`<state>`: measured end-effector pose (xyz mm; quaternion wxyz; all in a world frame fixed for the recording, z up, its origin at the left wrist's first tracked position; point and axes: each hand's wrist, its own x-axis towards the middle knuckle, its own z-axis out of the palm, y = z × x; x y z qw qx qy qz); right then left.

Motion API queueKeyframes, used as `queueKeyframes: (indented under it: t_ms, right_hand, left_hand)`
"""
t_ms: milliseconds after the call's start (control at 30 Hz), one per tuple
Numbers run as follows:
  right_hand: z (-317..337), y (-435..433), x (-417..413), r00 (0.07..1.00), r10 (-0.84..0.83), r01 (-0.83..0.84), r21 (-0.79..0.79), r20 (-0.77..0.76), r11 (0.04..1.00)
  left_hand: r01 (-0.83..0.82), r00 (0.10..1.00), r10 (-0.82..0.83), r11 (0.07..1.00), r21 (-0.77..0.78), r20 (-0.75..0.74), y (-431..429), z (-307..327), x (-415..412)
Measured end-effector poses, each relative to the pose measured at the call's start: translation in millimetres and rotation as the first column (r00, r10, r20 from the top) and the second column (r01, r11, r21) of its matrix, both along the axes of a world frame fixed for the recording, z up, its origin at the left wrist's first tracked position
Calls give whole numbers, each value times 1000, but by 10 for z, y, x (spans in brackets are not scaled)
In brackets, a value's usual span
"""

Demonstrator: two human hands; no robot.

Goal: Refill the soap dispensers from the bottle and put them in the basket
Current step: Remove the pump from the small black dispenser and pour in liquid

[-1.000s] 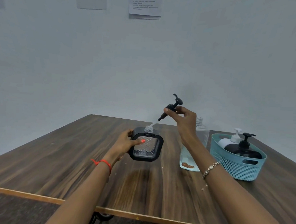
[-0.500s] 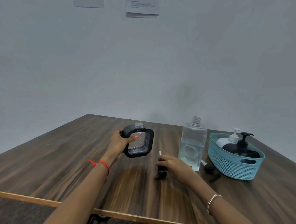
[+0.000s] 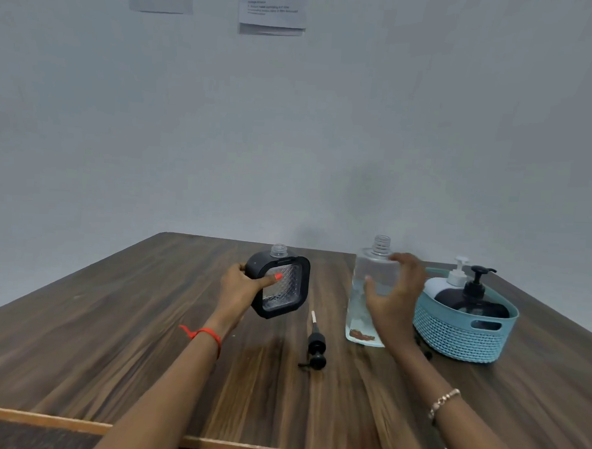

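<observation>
My left hand (image 3: 246, 290) grips a black square soap dispenser (image 3: 284, 289) with a clear faceted front, held tilted just above the table, its neck uncapped. The dispenser's black pump (image 3: 315, 349) lies on the table in front of it. My right hand (image 3: 392, 298), blurred, is spread around the clear refill bottle (image 3: 371, 262), thumb across its front and fingers at its right shoulder. The bottle stands uncapped with a little liquid low down. A teal basket (image 3: 464, 332) at the right holds a white dispenser (image 3: 438, 286) and a black dispenser (image 3: 469, 302).
A second black cap or pump (image 3: 426, 353) lies between bottle and basket, mostly hidden by my right arm. The wooden table (image 3: 111, 317) ends at a pale front edge near me. Papers (image 3: 271, 6) hang on the grey wall behind.
My right hand laid the pump on the table, then rose to the refill bottle. My left hand tilted the dispenser and drew it slightly left.
</observation>
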<state>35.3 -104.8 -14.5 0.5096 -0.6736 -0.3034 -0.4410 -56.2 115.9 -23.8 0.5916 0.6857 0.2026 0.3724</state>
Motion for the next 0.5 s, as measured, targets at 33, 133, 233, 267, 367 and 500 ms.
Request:
queueKeyframes:
  t_ms: [33, 133, 233, 267, 367, 500]
  right_hand:
    - [34, -30, 73, 996, 22, -17, 58, -90, 998]
    - [55, -101, 306, 866, 214, -168, 139, -453, 976]
    - [-12, -136, 533, 642, 381, -393, 141, -666, 909]
    - [-35, -147, 589, 618, 397, -429, 133, -678, 894]
    - [-76, -169, 629, 628, 425, -453, 138, -652, 881]
    - [-105, -142, 575, 690, 419, -443, 114, -591, 889]
  left_hand:
    - [1, 1000, -1, 1000, 1, 1, -6, 9, 8]
    - [22, 1000, -22, 1000, 12, 5, -18, 38, 25]
    - [46, 999, -46, 999, 23, 15, -41, 59, 36]
    - [46, 999, -46, 999, 28, 22, -50, 62, 40]
    - [35, 998, -37, 998, 55, 42, -65, 68, 60]
    - [17, 999, -22, 994, 109, 38, -79, 70, 102]
